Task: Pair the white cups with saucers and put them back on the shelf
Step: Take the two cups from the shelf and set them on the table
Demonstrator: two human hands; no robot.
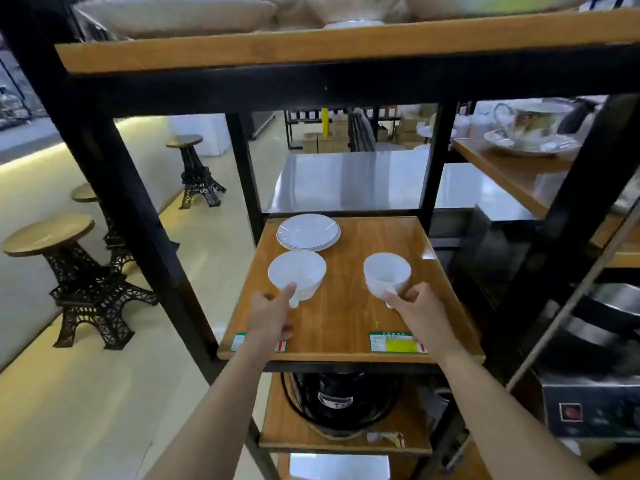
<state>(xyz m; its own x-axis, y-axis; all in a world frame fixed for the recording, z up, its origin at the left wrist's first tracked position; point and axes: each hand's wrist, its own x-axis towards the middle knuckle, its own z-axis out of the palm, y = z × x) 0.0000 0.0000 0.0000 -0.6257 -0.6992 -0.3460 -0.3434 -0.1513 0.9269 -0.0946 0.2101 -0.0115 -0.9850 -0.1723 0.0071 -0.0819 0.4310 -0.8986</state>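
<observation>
White ceramic cups: two on the wooden shelf board (349, 317), centre frame; we see the left cup (297, 274) and the right cup (387, 276).
Stacked white saucers (308, 232): behind left cup.
Left hand (269, 318): fingers pinching left cup's handle.
Right hand (420, 315): pinching right cup's handle.

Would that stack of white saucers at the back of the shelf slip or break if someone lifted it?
The saucers look glossy, so probably slippery. They seem thin, glazed ware, likely fragile. Loosely stacked, the top ones might slide if tilted.

saucers (308, 232) behind left cup (297, 274)
</observation>
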